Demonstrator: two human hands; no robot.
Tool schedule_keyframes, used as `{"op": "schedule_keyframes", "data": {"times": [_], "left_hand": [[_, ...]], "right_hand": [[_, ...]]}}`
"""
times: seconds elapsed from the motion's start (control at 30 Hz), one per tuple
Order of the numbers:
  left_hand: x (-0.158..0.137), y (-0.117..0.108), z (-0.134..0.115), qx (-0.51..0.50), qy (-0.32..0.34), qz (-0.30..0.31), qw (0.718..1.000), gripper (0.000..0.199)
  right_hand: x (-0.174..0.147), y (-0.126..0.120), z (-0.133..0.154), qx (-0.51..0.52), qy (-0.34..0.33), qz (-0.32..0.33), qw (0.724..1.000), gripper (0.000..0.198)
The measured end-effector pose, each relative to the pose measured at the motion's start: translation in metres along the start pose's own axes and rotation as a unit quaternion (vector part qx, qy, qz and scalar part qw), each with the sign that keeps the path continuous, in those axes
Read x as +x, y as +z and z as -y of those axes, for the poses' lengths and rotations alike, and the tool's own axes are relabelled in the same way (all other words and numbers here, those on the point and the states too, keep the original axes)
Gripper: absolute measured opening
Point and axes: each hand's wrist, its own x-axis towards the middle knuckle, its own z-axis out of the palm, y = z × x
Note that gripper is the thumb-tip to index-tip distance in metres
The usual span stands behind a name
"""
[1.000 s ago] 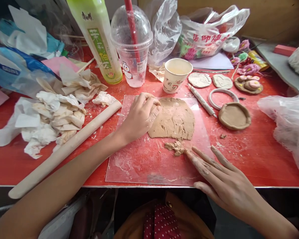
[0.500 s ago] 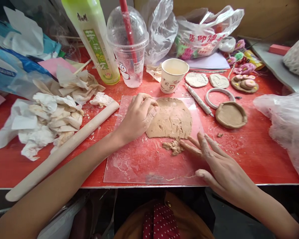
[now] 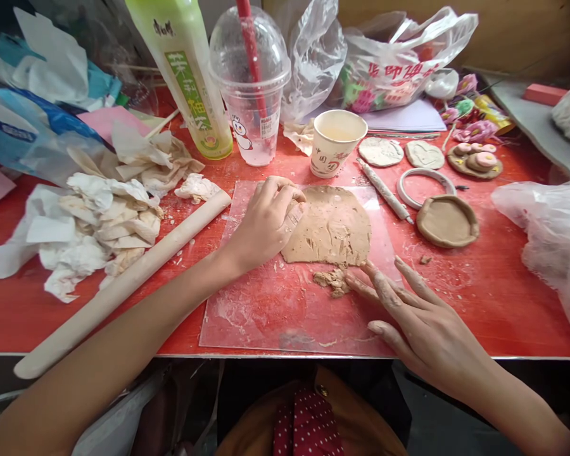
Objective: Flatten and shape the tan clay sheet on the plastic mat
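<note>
A flat slab of brown clay [image 3: 332, 225] with cracks in its surface lies on a clear plastic board [image 3: 256, 313]. My left hand [image 3: 273, 218] is at the slab's left edge, fingers bent and together, the thumb resting along the clay; its fingertips are partly hidden. Below the slab sits a small heap of clay scraps [image 3: 333, 282]. Beside this heap my right hand [image 3: 411, 310] is open, with spread fingers dusted in dried clay, its fingertips by the scraps and the slab's lower right corner.
A rolling pin [image 3: 128, 285] lies diagonally at left, near crumpled tissues [image 3: 104, 221]. Behind the board stand a paper cup [image 3: 338, 142], a domed plastic cup [image 3: 254, 120] and a tea bottle [image 3: 190, 88]. On the right are a clay dish [image 3: 447, 221], tape ring [image 3: 411, 201] and clay-smeared pen-like stick [image 3: 384, 190].
The view has shifted slightly, moving the table items a little to the right. My right hand's fingers have spread wider beside the scraps. My left hand stays at the slab's edge.
</note>
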Motion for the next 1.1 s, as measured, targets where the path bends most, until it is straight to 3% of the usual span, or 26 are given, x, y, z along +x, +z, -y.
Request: {"op": "schedule_keyframes", "data": {"times": [0.3,0.4,0.83,1.0,1.1], "left_hand": [[-0.001,0.0,0.001,0.003,0.004,0.003,1.0,0.019],[-0.002,0.001,0.002,0.005,0.008,0.003,1.0,0.018],[-0.002,0.001,0.002,0.007,0.012,0.007,1.0,0.017],[-0.002,0.001,0.002,0.002,0.01,0.004,1.0,0.016],[-0.001,0.002,0.002,0.002,0.011,0.0,1.0,0.016]], "right_hand": [[0.04,0.006,0.008,0.068,-0.037,0.012,0.997,0.066],[0.045,0.008,0.008,0.104,-0.021,0.016,0.994,0.063],[0.027,0.003,0.001,0.172,-0.033,0.053,0.983,0.057],[0.008,-0.005,-0.007,0.113,-0.072,-0.004,0.991,0.063],[-0.006,-0.011,-0.011,0.083,-0.051,-0.016,0.995,0.066]]}}
